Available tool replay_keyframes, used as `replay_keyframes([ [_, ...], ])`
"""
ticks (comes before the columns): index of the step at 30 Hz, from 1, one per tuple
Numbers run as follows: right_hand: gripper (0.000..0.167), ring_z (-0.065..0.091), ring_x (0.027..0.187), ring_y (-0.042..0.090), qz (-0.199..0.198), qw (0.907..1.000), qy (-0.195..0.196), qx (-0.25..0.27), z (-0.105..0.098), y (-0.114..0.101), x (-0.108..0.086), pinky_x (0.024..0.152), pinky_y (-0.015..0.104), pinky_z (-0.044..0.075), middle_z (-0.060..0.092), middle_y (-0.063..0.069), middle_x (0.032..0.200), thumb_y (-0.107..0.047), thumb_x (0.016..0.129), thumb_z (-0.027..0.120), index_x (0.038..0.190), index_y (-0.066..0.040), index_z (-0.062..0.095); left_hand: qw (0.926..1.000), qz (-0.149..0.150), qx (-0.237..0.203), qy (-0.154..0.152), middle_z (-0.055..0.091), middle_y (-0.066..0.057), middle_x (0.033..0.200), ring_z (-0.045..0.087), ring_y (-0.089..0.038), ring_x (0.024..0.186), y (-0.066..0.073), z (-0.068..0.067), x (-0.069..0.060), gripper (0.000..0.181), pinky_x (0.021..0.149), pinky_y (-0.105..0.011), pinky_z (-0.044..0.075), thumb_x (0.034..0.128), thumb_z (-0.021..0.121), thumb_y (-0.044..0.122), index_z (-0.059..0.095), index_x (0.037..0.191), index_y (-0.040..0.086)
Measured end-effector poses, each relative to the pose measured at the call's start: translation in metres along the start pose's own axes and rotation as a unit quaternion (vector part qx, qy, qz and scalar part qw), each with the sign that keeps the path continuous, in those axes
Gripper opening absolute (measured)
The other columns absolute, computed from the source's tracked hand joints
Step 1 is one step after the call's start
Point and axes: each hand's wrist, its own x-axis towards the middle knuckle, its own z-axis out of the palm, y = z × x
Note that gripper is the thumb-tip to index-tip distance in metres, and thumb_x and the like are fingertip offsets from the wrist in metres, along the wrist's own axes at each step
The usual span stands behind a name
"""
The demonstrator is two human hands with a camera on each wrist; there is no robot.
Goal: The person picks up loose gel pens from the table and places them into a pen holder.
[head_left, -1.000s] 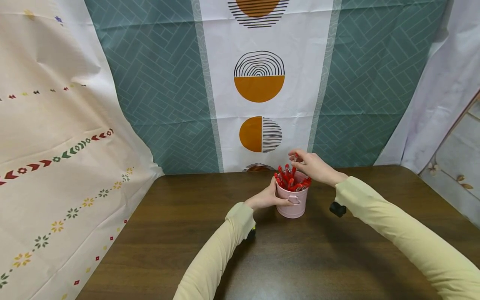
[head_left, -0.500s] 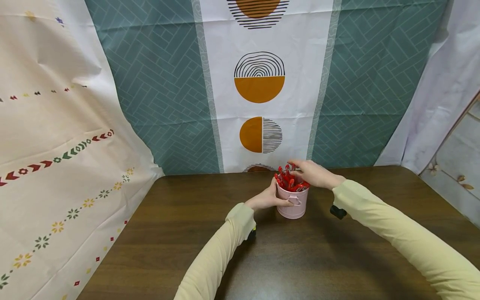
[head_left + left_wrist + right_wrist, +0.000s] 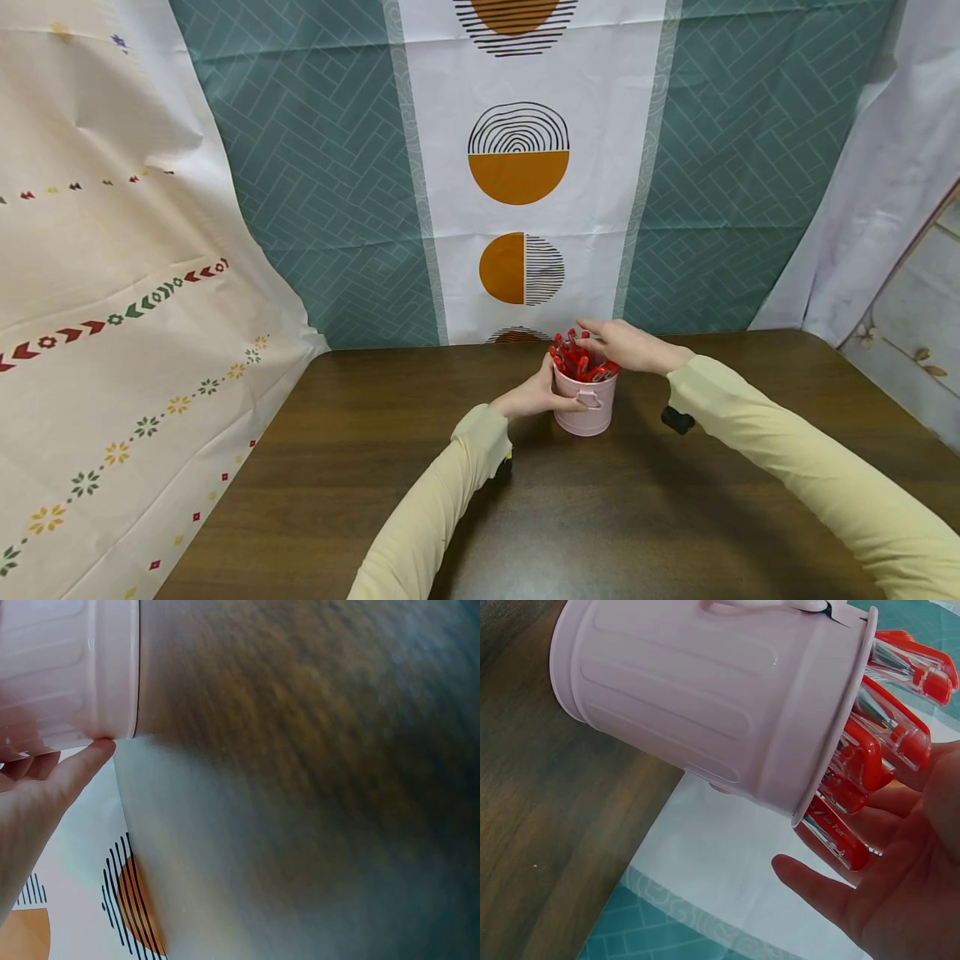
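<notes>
A pink metal bucket [image 3: 582,417] with a small side handle stands upright near the table's back edge. It holds several red pens [image 3: 577,358] with clear parts, their ends sticking out above the rim. My left hand [image 3: 531,396] grips the bucket's left side, thumb across the front; the left wrist view shows fingers against the pink wall [image 3: 45,682]. Over the bucket's right rim is my right hand [image 3: 626,343]. In the right wrist view its fingers reach behind the pens [image 3: 844,832], the thumb [image 3: 810,885] stretched out and apart from them. Some fingertips are hidden by the pens.
The brown wooden table [image 3: 360,467] runs up to a patterned hanging cloth [image 3: 525,208] just behind the bucket. A cream cloth [image 3: 135,333] hangs along the left side. A black wrist device [image 3: 677,419] hangs below the right sleeve.
A second ago my right hand held a pen above the bucket. It has since come down to the rim, the pen now lower among the others, and its fingers have loosened. My left hand stays put.
</notes>
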Motion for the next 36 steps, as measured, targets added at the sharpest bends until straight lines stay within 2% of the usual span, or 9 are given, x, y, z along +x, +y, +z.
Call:
replay_keyframes([
  [3, 0.051, 0.047, 0.11, 0.035, 0.002, 1.0, 0.001, -0.001, -0.001, 0.0, -0.001, 0.089, 0.047, 0.036, 0.045, 0.028, 0.125, -0.019, 0.095, 0.048, 0.134, 0.01, 0.031, 1.0, 0.006, 0.002, 0.0, 0.026, 0.003, 0.136, 0.031, -0.008, 0.12, 0.0, 0.0, 0.0, 0.093, 0.098, -0.028, 0.025, 0.0748, 0.073, 0.014, 0.006, 0.138, 0.018],
  [9, 0.051, 0.048, 0.109, 0.036, -0.001, 0.9999, 0.005, 0.014, -0.004, -0.001, -0.004, 0.089, 0.048, 0.036, 0.046, 0.027, 0.124, -0.02, 0.096, 0.047, 0.135, 0.008, 0.031, 0.9999, 0.015, -0.003, -0.003, 0.024, 0.003, 0.136, 0.03, -0.008, 0.12, 0.001, 0.0, 0.0, 0.094, 0.098, -0.028, 0.025, 0.0756, 0.072, 0.01, 0.003, 0.139, 0.019],
  [17, 0.056, 0.045, 0.112, 0.037, 0.01, 0.999, 0.032, 0.031, -0.013, -0.002, -0.008, 0.087, 0.05, 0.037, 0.045, 0.025, 0.125, -0.031, 0.095, 0.045, 0.137, 0.004, 0.03, 1.0, 0.0, 0.004, 0.0, 0.027, 0.003, 0.134, 0.031, -0.009, 0.12, 0.003, -0.001, 0.001, 0.091, 0.098, -0.032, 0.026, 0.0762, 0.072, 0.014, 0.005, 0.138, 0.019],
  [24, 0.052, 0.048, 0.108, 0.032, 0.017, 0.9969, 0.058, 0.051, -0.014, 0.003, -0.016, 0.085, 0.048, 0.04, 0.045, 0.019, 0.128, -0.031, 0.095, 0.046, 0.136, -0.001, 0.035, 0.9997, -0.02, 0.011, 0.003, 0.03, 0.004, 0.133, 0.033, -0.009, 0.118, 0.005, 0.001, -0.005, 0.091, 0.098, -0.034, 0.026, 0.0755, 0.073, 0.02, 0.007, 0.138, 0.019],
  [32, 0.058, 0.043, 0.114, 0.034, 0.018, 0.9945, 0.092, 0.046, -0.017, 0.012, -0.027, 0.093, 0.051, 0.03, 0.041, 0.02, 0.132, -0.039, 0.095, 0.041, 0.137, 0.0, 0.033, 0.9998, 0.009, 0.016, -0.003, 0.034, 0.008, 0.129, 0.035, -0.007, 0.116, 0.006, 0.001, -0.004, 0.083, 0.096, -0.03, 0.029, 0.0748, 0.074, 0.023, 0.017, 0.135, 0.019],
  [36, 0.059, 0.039, 0.118, 0.035, 0.022, 0.9938, 0.101, 0.042, -0.017, 0.017, -0.032, 0.095, 0.052, 0.027, 0.037, 0.02, 0.135, -0.04, 0.096, 0.039, 0.138, 0.0, 0.03, 0.9991, 0.001, 0.042, 0.002, 0.028, 0.007, 0.134, 0.029, -0.01, 0.12, 0.011, -0.003, -0.01, 0.089, 0.098, -0.038, 0.025, 0.0743, 0.073, 0.028, 0.013, 0.139, 0.022],
])
